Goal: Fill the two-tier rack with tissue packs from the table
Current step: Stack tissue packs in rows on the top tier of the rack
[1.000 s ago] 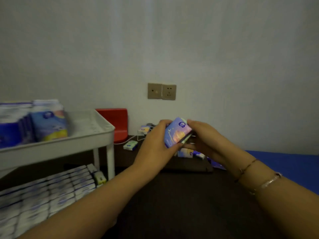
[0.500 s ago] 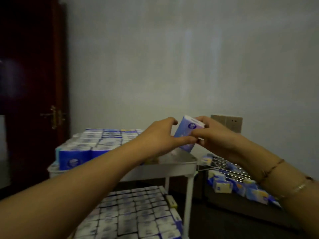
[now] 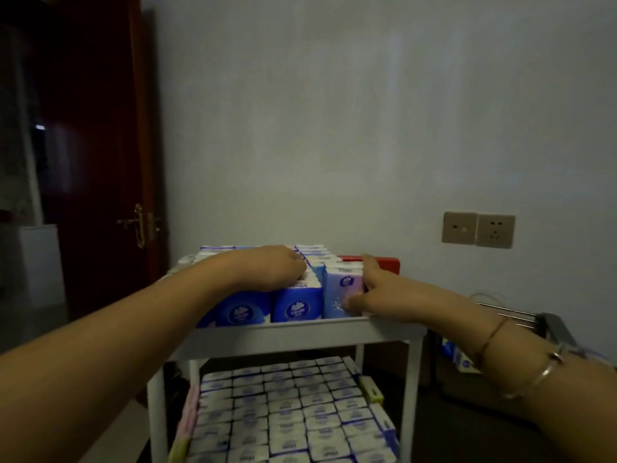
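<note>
White rack (image 3: 287,335), top tier: your right hand (image 3: 377,297) is pinching a pale-blue tissue pack (image 3: 340,294) upright at the front-right corner, beside darker packs (image 3: 297,304). Your left hand (image 3: 267,270) is resting, fingers curled, on those packs; grip can't be told. Lower tier (image 3: 293,412) is holding packs w/ tops up.

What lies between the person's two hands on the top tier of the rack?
In the head view, tissue packs: a dark blue pack under the left hand, and the pale lilac pack that the right hand grips at the top tier's right front corner.
</note>
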Demonstrator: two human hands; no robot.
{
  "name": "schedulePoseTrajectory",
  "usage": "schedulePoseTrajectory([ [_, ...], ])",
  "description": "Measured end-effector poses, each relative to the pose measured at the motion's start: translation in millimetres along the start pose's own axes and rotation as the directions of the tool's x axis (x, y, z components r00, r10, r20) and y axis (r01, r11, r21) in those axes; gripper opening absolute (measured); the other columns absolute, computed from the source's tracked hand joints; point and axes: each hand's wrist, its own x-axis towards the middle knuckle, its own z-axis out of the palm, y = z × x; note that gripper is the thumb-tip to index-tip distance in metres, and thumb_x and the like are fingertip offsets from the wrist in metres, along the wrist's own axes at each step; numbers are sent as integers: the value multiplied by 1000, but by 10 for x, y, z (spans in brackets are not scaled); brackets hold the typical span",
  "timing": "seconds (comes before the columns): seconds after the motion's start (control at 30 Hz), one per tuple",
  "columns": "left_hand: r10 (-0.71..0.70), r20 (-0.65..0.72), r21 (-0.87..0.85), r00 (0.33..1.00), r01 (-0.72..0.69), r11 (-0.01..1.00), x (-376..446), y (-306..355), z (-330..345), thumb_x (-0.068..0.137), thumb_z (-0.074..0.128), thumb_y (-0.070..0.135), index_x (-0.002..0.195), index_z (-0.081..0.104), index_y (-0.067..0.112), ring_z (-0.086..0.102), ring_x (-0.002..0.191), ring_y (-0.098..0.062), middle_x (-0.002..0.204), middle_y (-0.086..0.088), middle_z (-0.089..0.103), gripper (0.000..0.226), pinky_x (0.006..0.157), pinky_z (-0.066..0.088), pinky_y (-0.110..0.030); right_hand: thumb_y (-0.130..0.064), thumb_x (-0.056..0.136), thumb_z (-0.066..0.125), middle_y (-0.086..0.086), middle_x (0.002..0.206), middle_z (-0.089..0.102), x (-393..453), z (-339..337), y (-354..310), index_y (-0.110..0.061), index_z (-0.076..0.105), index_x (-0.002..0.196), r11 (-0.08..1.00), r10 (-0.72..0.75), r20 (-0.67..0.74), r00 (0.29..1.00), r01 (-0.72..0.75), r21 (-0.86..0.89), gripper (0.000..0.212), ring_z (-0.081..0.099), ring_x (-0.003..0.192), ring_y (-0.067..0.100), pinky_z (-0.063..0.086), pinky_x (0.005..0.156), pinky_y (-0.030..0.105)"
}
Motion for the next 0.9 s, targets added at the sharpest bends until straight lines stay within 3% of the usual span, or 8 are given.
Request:
schedulePoseTrajectory([
  [0.13, -18, 0, -52, 1000, 18, 999, -10, -3, 1, 104, 27, 17, 137, 43, 0, 43, 129, -24, 145, -15, 42, 40, 96, 28, -22, -37, 93, 52, 6, 127, 53, -51, 49, -73, -17, 42, 132, 991, -30, 88, 996, 42, -127, 45, 51, 107, 15, 42, 89, 28],
  [0.2, 2, -2, -39, 1000, -2, 999, -16, -1, 5, 103, 28, 17, 133, 46, -1, 48, 124, -25, 141, -15, 46, 39, 92, 33, -23, -38, 96, 45, 5, 130, 51, -64, 15, -105, -19, 43, 134, 985, -20, 175, 984, 50, -166, 42, 48, 110, 14, 37, 89, 26],
  [0.3, -6, -99, -43, 995, 1, 999, 7, -26, 16, 102, 33, 24, 120, 58, 2, 55, 100, -25, 126, -16, 58, 38, 78, 38, -27, -39, 99, 38, 4, 138, 46, -60, -22, -113, -20, 40, 139, 980, 13, 241, 970, 36, -195, 45, 44, 121, 16, 33, 98, 28],
  [0.4, 34, -94, -1, 995, -35, 999, 48, -27, 1, 98, 40, 20, 111, 65, 6, 59, 100, -24, 118, -11, 64, 31, 77, 42, -27, -36, 100, 34, 7, 135, 49, -68, -37, -100, -16, 44, 135, 977, 5, 238, 971, 46, -209, 41, 48, 117, 18, 35, 98, 29],
  [0.5, 65, -159, -38, 985, -72, 997, 32, 53, -47, 93, 45, 16, 111, 68, 12, 61, 100, -21, 116, -6, 67, 30, 82, 48, -30, -34, 99, 38, 6, 132, 51, -118, -104, -92, -13, 46, 133, 972, 0, 185, 983, 44, -232, 41, 50, 109, 16, 38, 90, 27],
  [0.67, 170, -271, -54, 947, -191, 980, 19, 472, -23, 94, 44, 16, 119, 65, 11, 59, 107, -21, 123, -7, 63, 33, 82, 42, -25, -22, 96, 46, 11, 138, 49, -312, -417, 208, -6, 43, 137, 976, 9, 8, 1000, -7, -220, 44, 49, 123, 25, 39, 106, 38],
  [0.9, 378, -253, -71, 891, -407, 911, 328, 1532, 464, 91, 48, 17, 112, 67, 13, 60, 98, -19, 116, -7, 66, 29, 79, 43, -24, -16, 94, 50, 8, 135, 52, -746, -833, 1407, -10, 47, 134, 974, 201, -241, 949, -220, -56, 40, 50, 121, 20, 38, 103, 31],
])
